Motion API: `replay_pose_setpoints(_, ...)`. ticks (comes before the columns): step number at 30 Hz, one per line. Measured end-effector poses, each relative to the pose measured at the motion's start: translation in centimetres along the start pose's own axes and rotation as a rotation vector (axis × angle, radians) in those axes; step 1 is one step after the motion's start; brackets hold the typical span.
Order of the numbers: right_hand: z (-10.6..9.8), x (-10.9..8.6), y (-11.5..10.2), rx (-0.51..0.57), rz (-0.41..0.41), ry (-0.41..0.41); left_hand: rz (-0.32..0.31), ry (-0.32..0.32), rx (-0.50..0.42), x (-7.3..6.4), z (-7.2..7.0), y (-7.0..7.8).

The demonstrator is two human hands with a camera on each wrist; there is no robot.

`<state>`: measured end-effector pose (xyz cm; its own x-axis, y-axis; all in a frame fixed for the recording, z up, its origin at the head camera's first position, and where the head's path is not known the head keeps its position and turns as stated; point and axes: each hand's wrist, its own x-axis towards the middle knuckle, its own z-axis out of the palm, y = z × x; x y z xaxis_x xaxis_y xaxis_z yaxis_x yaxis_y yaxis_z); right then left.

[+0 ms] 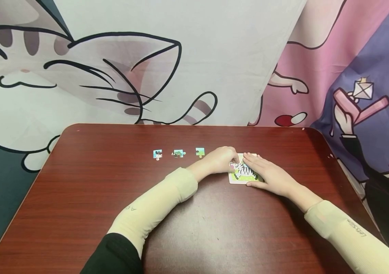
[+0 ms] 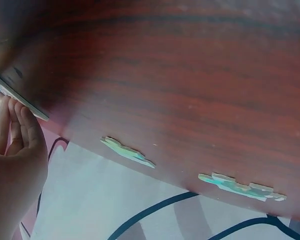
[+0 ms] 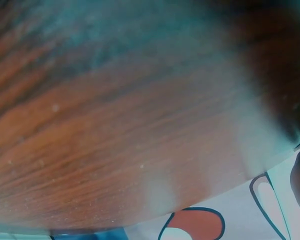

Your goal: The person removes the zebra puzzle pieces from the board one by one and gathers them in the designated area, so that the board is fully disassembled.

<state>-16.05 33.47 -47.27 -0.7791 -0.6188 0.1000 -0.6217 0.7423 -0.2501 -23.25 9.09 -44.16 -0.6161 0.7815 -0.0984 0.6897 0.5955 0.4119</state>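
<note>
A white-bordered zebra picture puzzle point(image 1: 243, 181) lies flat on the table, partly covered by both hands. My left hand point(image 1: 219, 160) reaches in from the left with bent fingers and grips its left edge; the fingertips are partly hidden. In the left wrist view, the fingers point(image 2: 27, 127) meet at the edge of the thin board point(image 2: 35, 111). From the right, my right hand point(image 1: 272, 176) rests on the puzzle's right side, fingers straight and thumb at the lower edge. Only a sliver of that hand shows in the right wrist view.
Three loose jigsaw pieces lie in a row left of the hands: one with black-and-white markings point(image 1: 157, 154), a blue-green one point(image 1: 179, 153) and a green one point(image 1: 200, 152). The brown table point(image 1: 112, 160) ends at a printed cloth point(image 1: 232, 76).
</note>
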Motion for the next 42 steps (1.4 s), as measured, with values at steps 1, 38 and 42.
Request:
replay_pose_setpoints(1,0.02,0.01,0.00,-0.004,-0.001,-0.001,0.002,0.002,0.000,-0.04,0.04,-0.01)
replay_pose_setpoints(38,0.13,0.15,0.18,-0.003,-0.007,0.014,-0.076,0.089,-0.119,-0.13,0.67,0.13)
replay_pose_setpoints(42,0.17,0.08,0.19,-0.004,-0.006,0.012,-0.080,0.104,-0.131,-0.14,0.63,0.20)
